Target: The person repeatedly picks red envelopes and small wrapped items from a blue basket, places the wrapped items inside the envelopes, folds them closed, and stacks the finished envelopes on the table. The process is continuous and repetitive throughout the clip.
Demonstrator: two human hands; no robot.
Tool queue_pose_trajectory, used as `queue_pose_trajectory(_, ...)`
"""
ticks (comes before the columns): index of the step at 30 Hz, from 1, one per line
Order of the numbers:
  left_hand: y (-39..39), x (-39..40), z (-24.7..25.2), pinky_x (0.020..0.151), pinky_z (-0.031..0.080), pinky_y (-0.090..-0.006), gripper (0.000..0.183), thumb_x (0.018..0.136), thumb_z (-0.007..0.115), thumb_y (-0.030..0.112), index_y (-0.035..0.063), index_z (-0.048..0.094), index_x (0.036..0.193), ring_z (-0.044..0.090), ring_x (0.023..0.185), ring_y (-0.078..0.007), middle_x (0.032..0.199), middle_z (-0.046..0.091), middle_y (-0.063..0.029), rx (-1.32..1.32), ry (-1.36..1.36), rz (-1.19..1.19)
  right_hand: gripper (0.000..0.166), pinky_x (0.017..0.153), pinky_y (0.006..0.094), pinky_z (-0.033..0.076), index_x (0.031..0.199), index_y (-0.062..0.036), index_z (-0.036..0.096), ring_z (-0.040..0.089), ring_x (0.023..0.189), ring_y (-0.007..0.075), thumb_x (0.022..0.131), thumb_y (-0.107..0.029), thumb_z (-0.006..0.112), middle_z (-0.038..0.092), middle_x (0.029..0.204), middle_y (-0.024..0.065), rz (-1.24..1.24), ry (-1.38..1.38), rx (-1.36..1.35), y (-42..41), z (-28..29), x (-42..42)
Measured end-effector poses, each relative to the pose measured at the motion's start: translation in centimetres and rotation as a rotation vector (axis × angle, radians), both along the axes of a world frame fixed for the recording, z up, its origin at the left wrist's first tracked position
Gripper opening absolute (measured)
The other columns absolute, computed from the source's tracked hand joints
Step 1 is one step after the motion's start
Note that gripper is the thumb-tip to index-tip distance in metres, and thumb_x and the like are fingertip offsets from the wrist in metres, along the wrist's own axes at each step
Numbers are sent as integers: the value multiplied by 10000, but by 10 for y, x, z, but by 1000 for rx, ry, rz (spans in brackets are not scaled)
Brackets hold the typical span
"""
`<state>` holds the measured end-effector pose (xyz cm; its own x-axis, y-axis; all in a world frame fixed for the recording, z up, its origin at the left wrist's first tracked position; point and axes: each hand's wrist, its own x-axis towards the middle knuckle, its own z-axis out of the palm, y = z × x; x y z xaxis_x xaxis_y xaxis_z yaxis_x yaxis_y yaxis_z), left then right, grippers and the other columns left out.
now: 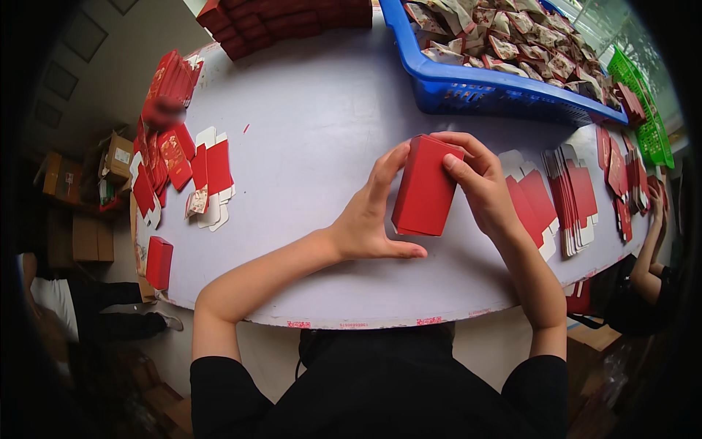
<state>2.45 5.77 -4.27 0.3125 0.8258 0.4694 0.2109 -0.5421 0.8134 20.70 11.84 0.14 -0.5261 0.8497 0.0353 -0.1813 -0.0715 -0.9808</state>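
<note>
A closed red cardboard box (426,189) is held up tilted above the table in front of me. My right hand (476,174) grips its upper right side, the thumb pressed on the front face and the fingers around the far end. On the other side, my left hand (370,211) is spread wide. Its fingertips reach the box's upper left edge, and whether they touch it is hard to tell. The left thumb points right, just below the box's lower end. Flat unfolded red-and-white cartons (529,200) lie beside my right forearm.
A blue plastic basket (493,88) of patterned sachets stands at the back right, near a green basket (641,104). Stacked red boxes (290,22) are at the back. Leftward lie flat cartons (216,170), a single sachet (197,202) and an upright red box (159,263). Another person's hand (656,200) works far right.
</note>
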Motion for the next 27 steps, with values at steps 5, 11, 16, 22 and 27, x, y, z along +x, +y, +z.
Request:
queue_pose_trajectory(5, 3, -2, 1, 1004, 273, -530, 1095, 554, 822, 347, 184, 139, 1394, 221, 1286, -406, 1394, 155, -221, 282, 171, 100, 301, 828, 278, 444, 1106, -15, 563, 555, 933, 122, 865, -194, 578, 609, 998, 65, 93, -26, -9, -3, 1, -1)
queue_pose_trajectory(11, 1, 0, -4, 995, 241, -568, 1025, 540, 822, 285, 192, 206, 1354, 276, 1219, -417, 1317, 243, -224, 293, 53, 88, 395, 820, 287, 461, 1192, -36, 485, 541, 966, 145, 842, -176, 600, 535, 1094, 90, 153, 6, 14, -7, 1, -5)
queue_pose_trajectory(16, 3, -2, 1, 974, 292, -533, 988, 518, 814, 251, 211, 243, 1323, 295, 1199, -414, 1314, 248, -228, 297, 97, 154, 558, 832, 312, 465, 1289, -91, 385, 507, 1033, 186, 799, -176, 636, 443, 1181, 111, 164, -48, 40, -9, 1, -4)
queue_pose_trajectory(22, 7, -10, -1, 1000, 252, -553, 975, 484, 788, 237, 201, 265, 1307, 334, 1176, -423, 1298, 288, -230, 327, 83, 144, 568, 834, 315, 466, 1300, -72, 378, 509, 1043, 189, 797, -152, 629, 440, 1211, 116, 155, -16, 52, -7, 3, -7)
queue_pose_trajectory(27, 11, -12, 4, 1027, 202, -578, 983, 551, 779, 285, 181, 221, 1353, 302, 1236, -408, 1336, 266, -250, 283, 238, 155, 582, 836, 315, 463, 1304, -51, 369, 510, 1051, 198, 792, -143, 629, 417, 1252, 125, 38, -23, 46, -4, -8, -7)
